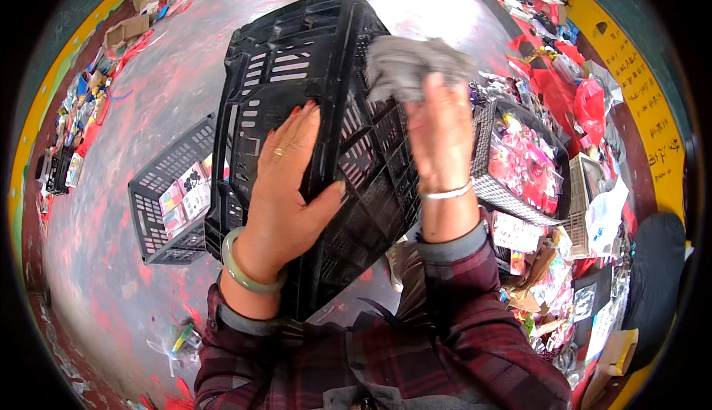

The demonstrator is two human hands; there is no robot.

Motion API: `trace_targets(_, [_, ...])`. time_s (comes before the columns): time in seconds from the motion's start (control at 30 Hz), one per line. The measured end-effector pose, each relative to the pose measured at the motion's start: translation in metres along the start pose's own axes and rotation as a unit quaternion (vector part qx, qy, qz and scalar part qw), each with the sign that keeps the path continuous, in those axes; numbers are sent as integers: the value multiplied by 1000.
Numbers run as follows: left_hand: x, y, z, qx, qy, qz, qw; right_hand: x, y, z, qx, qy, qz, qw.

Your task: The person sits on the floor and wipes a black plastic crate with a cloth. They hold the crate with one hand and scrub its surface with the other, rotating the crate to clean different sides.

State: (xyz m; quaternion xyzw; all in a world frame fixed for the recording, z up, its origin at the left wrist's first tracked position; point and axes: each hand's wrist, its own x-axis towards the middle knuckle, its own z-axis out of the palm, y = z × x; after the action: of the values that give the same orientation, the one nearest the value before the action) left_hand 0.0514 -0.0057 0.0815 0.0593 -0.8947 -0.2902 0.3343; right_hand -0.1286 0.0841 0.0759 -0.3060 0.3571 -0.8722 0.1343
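A large black plastic crate (pixel 343 139) with slotted sides stands tilted on edge in front of me. My left hand (pixel 285 180) presses along its near-left side, fingers pointing away and thumb hooked over the corner edge. My right hand (pixel 445 132), slightly blurred, holds a crumpled grey cloth (pixel 415 61) by the crate's right upper part. The fingers lie partly behind the cloth, and whether it touches the crate is hard to tell. The crate's underside is hidden.
Left of the crate, a dark slotted crate (pixel 152 221) holds several flat packages. At right, a grey woven basket (pixel 512 196) is full of pink and red packets, beside a cream basket (pixel 577 225). Heaped goods and boxes line both walls. Plastic scraps (pixel 182 339) lie on the floor.
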Motion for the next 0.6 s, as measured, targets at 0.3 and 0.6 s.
trace_targets(0.3, [-1, 4, 5, 6, -18, -14, 1000, -12, 9, -4, -175, -94, -29, 980])
trace_targets(0.6, [1, 9, 3, 0, -11, -19, 1000, -16, 22, 15, -387, -9, -117, 915])
